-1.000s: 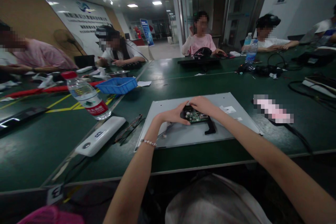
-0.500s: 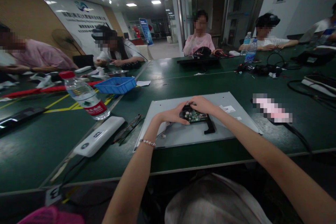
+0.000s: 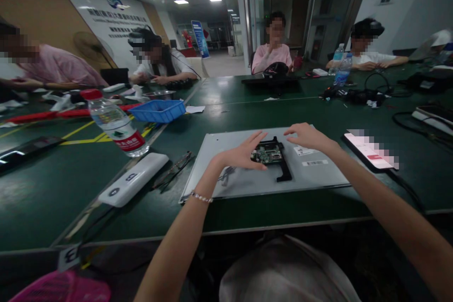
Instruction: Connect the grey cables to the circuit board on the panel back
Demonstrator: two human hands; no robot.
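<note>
A flat grey metal panel (image 3: 311,177) lies on the green table in front of me. On it rests a black plastic frame (image 3: 284,171) with a green circuit board (image 3: 269,155) inside. My left hand (image 3: 240,155) is open at the board's left side, thumb and fingers spread around that edge; whether they touch it is hard to tell. Apart from the frame, to its right, my right hand (image 3: 307,136) hovers open over the panel with fingers loosely bent and nothing in them. A thin grey cable (image 3: 227,175) lies beneath my left wrist.
Left of the panel are folded glasses (image 3: 173,170), a white power bank (image 3: 134,180), a water bottle (image 3: 118,127) and a blue tray (image 3: 159,111). A lit phone (image 3: 370,151) with a cable lies to the right. Several people sit around the table.
My right hand has let go of the black frame and moved right, away from it. The fingers of my left hand have spread wider, so more of the frame and board shows.
</note>
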